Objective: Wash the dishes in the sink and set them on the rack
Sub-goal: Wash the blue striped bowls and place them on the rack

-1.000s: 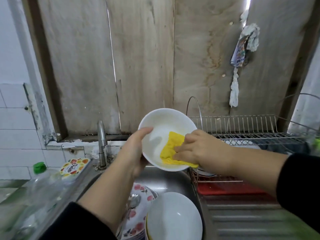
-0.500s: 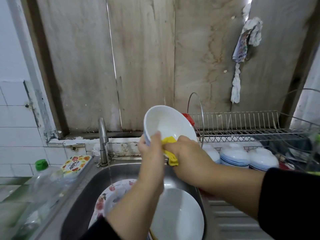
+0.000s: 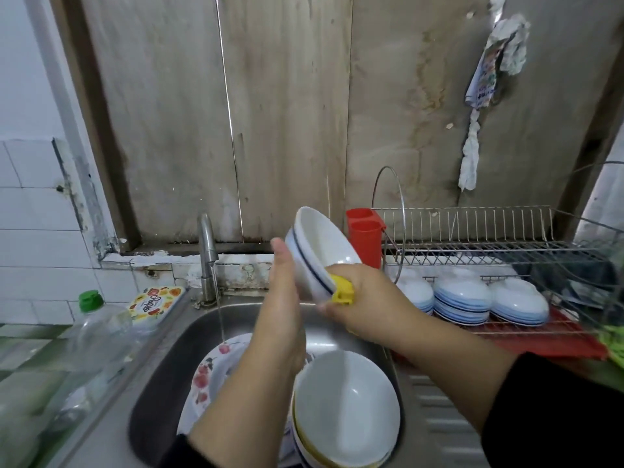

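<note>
Left hand [image 3: 282, 292] braces tilted bowl [image 3: 317, 255] flat-palmed; right hand [image 3: 364, 305] clamps yellow sponge [image 3: 342, 292] on its outside to scrub.

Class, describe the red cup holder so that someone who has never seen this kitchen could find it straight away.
Start at the wire dish rack right of the sink. At the rack's left end, against the wooden wall, stands the red cup holder, just behind the bowl held up in the hands. It is the only upright red thing; the red tray lies flat under the rack.
</note>
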A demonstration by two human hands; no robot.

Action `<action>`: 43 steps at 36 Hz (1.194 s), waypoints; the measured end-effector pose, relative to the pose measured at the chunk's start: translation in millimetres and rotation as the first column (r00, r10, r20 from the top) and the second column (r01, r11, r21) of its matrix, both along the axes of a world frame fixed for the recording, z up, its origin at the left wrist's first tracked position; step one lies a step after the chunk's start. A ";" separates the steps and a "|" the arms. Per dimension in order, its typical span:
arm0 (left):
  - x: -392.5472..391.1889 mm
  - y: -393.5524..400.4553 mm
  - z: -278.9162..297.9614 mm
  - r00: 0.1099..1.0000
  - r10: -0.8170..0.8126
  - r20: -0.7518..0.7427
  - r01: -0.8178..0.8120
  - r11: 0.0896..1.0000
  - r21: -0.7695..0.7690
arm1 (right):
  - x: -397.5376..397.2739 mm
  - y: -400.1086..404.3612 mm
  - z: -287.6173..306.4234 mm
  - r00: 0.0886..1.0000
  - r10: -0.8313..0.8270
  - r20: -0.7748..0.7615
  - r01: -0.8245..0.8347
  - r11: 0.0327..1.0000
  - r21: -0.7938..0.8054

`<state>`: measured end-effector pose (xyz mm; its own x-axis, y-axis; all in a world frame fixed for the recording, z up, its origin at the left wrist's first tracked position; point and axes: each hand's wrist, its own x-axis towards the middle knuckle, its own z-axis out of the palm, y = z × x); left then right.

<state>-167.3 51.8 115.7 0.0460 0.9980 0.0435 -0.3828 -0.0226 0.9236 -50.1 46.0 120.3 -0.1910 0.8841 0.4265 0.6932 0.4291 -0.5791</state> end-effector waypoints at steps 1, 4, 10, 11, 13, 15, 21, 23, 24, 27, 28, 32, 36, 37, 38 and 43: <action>-4.8 0.0 -4.2 0.999 -0.018 0.047 0.018 1.000 -0.010 | -0.2 -3.2 0.0 0.977 -0.003 -0.214 -0.011 0.998 -0.065; -15.5 9.5 -29.1 0.987 0.103 0.127 -0.080 0.981 -0.175 | -5.2 -11.6 -10.3 0.645 -0.082 -0.759 -0.166 0.955 -0.244; -29.1 20.2 -62.1 0.907 0.037 0.420 0.169 0.881 -0.442 | -13.8 -16.8 -28.7 0.062 -0.338 -0.939 -0.426 0.842 -0.331; -29.6 20.2 -64.1 0.882 0.014 0.470 0.208 0.886 -0.415 | -13.3 -17.4 -31.0 0.028 -0.326 -0.945 -0.441 0.844 -0.305; -29.7 19.4 -65.0 0.843 -0.023 0.538 0.246 0.904 -0.348 | -12.7 -18.6 -33.8 -0.011 -0.290 -0.957 -0.469 0.847 -0.252; -31.1 18.4 -62.5 0.831 0.000 0.557 0.225 0.915 -0.336 | -12.3 -16.6 -37.5 -0.033 -0.281 -0.959 -0.514 0.828 -0.225; -43.2 15.0 -46.5 0.822 0.127 0.555 0.073 0.943 -0.324 | -5.4 -8.7 -47.8 -0.009 -0.418 -0.909 -0.465 0.806 -0.366; -47.3 14.5 -40.1 0.844 0.195 0.499 -0.040 0.952 -0.304 | -2.6 -5.3 -47.0 0.033 -0.459 -0.888 -0.361 0.823 -0.439; -49.2 14.3 -38.2 0.856 0.229 0.465 -0.097 0.952 -0.291 | -1.0 -3.3 -46.1 0.053 -0.470 -0.881 -0.304 0.833 -0.462; -51.1 10.7 -33.0 0.887 0.332 0.320 -0.255 0.931 -0.260 | 0.3 -1.2 -32.3 0.166 -0.379 -0.910 -0.134 0.906 -0.402; -49.6 9.3 -32.6 0.892 0.361 0.271 -0.297 0.922 -0.250 | -1.7 -2.4 -25.1 0.247 -0.292 -0.924 -0.114 0.938 -0.327; -37.7 1.1 -28.0 0.912 0.402 0.086 -0.386 0.909 -0.159 | -22.2 -15.3 -5.0 0.767 -0.022 -0.642 -0.087 0.987 -0.138; -45.7 1.2 -28.8 0.876 0.482 -0.021 -0.481 0.869 -0.119 | -19.4 -24.1 -14.8 0.884 0.044 -0.465 -0.093 0.992 -0.085; -47.9 1.1 -28.8 0.872 0.489 -0.032 -0.489 0.864 -0.116 | -14.8 -25.4 -16.2 0.904 0.053 -0.424 -0.093 0.993 -0.073; -49.0 0.3 -27.6 0.873 0.486 -0.045 -0.487 0.865 -0.116 | -10.1 -25.2 -17.0 0.930 0.047 -0.365 -0.073 0.996 -0.059; -41.4 -4.7 -18.5 0.893 0.434 -0.120 -0.448 0.882 -0.149 | -8.4 -15.2 -9.8 0.962 -0.055 -0.269 0.035 0.996 -0.079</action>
<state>-208.7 47.1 97.2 -0.4043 0.9078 -0.1114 -0.2934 -0.0134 0.9559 -58.5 30.8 110.5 -0.0362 0.9195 0.3913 0.5241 0.3509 -0.7760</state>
